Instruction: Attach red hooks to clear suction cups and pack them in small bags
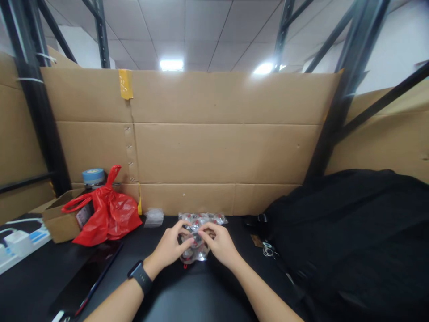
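Observation:
My left hand [171, 246] and my right hand [217, 244] meet over a small clear plastic packet [195, 249] with red and silver bits inside, on a black table [187, 295]. Fingers of both hands are curled and pinch the packet's top from either side. A black smartwatch [140, 276] sits on my left wrist. Just behind the hands lies a row of similar clear packets [203, 218] against the cardboard wall.
A red plastic bag [107, 212] leans on a small cardboard box [62, 217] at the left, with a blue-lidded jar [93, 177] behind. A white power strip [18, 243] lies far left. A large black bag [348, 232] fills the right. A cardboard wall [217, 143] closes the back.

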Demonstrator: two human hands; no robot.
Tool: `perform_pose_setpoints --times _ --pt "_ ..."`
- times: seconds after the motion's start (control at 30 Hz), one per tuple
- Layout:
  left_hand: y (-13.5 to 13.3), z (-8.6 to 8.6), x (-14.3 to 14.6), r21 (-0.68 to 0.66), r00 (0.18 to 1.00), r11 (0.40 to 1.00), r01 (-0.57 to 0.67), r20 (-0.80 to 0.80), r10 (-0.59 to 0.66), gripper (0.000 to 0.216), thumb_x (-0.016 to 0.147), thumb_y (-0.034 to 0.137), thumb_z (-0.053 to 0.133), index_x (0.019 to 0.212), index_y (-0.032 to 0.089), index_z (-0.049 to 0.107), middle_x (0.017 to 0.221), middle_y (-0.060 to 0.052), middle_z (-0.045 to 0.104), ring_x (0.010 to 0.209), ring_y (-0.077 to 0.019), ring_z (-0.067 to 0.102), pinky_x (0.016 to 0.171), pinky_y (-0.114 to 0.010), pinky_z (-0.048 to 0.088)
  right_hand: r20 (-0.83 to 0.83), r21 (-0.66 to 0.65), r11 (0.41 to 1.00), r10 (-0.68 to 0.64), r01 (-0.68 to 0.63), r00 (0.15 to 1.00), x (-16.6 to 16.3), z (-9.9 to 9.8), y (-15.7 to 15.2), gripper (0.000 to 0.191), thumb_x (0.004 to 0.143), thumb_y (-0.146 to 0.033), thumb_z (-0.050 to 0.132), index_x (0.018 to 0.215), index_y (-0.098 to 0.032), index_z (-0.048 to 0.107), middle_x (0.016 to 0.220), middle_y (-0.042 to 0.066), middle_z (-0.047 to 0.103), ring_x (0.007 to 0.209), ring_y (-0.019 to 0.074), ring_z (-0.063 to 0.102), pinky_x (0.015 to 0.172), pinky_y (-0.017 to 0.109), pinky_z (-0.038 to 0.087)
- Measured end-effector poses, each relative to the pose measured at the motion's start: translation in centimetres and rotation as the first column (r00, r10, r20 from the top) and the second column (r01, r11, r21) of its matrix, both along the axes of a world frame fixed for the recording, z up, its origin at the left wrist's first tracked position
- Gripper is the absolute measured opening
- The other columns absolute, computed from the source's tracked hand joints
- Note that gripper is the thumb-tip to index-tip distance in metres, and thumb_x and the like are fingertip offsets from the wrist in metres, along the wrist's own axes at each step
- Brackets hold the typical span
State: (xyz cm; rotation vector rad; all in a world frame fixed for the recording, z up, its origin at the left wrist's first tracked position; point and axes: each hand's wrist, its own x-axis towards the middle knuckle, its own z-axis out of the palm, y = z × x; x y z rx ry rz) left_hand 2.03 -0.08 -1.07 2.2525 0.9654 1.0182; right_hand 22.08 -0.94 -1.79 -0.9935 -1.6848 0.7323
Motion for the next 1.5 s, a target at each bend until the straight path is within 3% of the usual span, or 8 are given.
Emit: perform_pose_setpoints --times 0.13,0.4,0.83,1.03,1.17,1.23,1.37,1.5 --pt "0.5 -0.8 -0.1 -0.073 1.000 0.997 0.015 -0.002 -0.016 0.049 0.075 0.022 0.070 0.120 0.023 0.053 0.089 0.000 0.074 0.088 -0.0192 0.069 0.086 -0.029 0.049 -0.094 -0.023 0.999 -0.044 0.042 0.995 0.4 -0.2 0.5 0.028 0.086 -0.046 0.061 0.081 -0.018 0.062 0.065 0.000 0.060 0.056 0.0141 0.054 0.054 0.025 0.040" --pt "0.5 -1.3 0.3 -0.055 0.999 0.998 0.036 -0.024 -0.037 0.050 0.076 0.018 0.067 0.124 0.022 0.054 0.091 -0.002 0.075 0.088 -0.0196 0.069 0.087 -0.029 0.049 -0.099 0.007 0.996 -0.083 0.084 0.992 0.9 0.0 0.7 0.035 0.084 -0.052 0.061 0.081 -0.018 0.060 0.065 0.000 0.057 0.055 0.0131 0.050 0.052 0.024 0.037" --pt "0.3 -1.4 0.3 0.041 0.998 0.999 -0.016 -0.052 0.018 0.027 0.080 0.028 0.069 0.107 0.022 0.067 0.094 -0.003 0.072 0.089 -0.0200 0.066 0.084 -0.028 0.048 -0.196 -0.030 0.996 -0.085 0.081 0.977 0.7 0.3 0.5 0.040 0.080 -0.059 0.064 0.081 -0.019 0.058 0.056 -0.003 0.050 0.047 0.0115 0.046 0.048 0.024 0.036" --pt "0.1 -1.1 0.6 0.042 0.998 0.997 -0.062 -0.001 0.062 0.019 0.090 0.033 0.058 0.097 0.021 0.072 0.091 -0.004 0.073 0.087 -0.0196 0.066 0.082 -0.028 0.048 -0.262 0.047 0.989 -0.126 0.143 0.957 0.7 1.0 0.3 0.038 0.082 -0.057 0.063 0.084 -0.019 0.058 0.067 0.000 0.057 0.054 0.0122 0.050 0.050 0.025 0.040" --pt "0.6 -1.1 0.6 0.013 0.986 0.991 -0.133 0.104 0.131 0.026 0.093 0.037 0.052 0.091 0.019 0.071 0.091 -0.005 0.073 0.086 -0.0198 0.066 0.080 -0.029 0.049 -0.160 0.112 0.982 -0.132 0.151 0.978 0.9 1.2 0.2 0.040 0.079 -0.048 0.069 0.105 -0.019 0.059 0.092 0.007 0.068 0.074 0.0176 0.061 0.064 0.029 0.049" --pt "1.0 -1.3 0.5 -0.032 0.978 0.992 -0.124 0.162 0.128 0.029 0.094 0.039 0.051 0.090 0.018 0.070 0.092 -0.005 0.073 0.085 -0.0197 0.066 0.079 -0.029 0.049 -0.110 0.084 0.991 -0.093 0.103 0.990 1.0 1.2 0.2 0.048 0.077 -0.044 0.072 0.115 -0.020 0.055 0.098 0.008 0.070 0.080 0.0194 0.063 0.068 0.030 0.051" --pt "1.4 -1.6 0.4 -0.095 0.978 0.993 -0.071 0.190 0.088 0.028 0.093 0.038 0.051 0.091 0.016 0.067 0.088 -0.005 0.071 0.081 -0.0186 0.066 0.078 -0.029 0.050 -0.220 -0.044 0.999 0.006 -0.016 0.975 1.0 0.8 0.4 0.048 0.075 -0.042 0.073 0.113 -0.021 0.053 0.082 0.003 0.069 0.078 0.0193 0.068 0.075 0.034 0.054" --pt "0.5 -0.9 0.3 0.061 0.958 0.971 -0.231 0.189 0.216 0.022 0.088 0.030 0.056 0.107 0.018 0.057 0.093 -0.004 0.065 0.087 -0.0175 0.062 0.082 -0.030 0.048 -0.293 -0.118 0.992 -0.073 0.040 0.953 1.0 0.1 0.9 0.050 0.067 -0.043 0.078 0.106 -0.021 0.054 0.071 -0.002 0.066 0.064 0.0165 0.066 0.067 0.032 0.054"
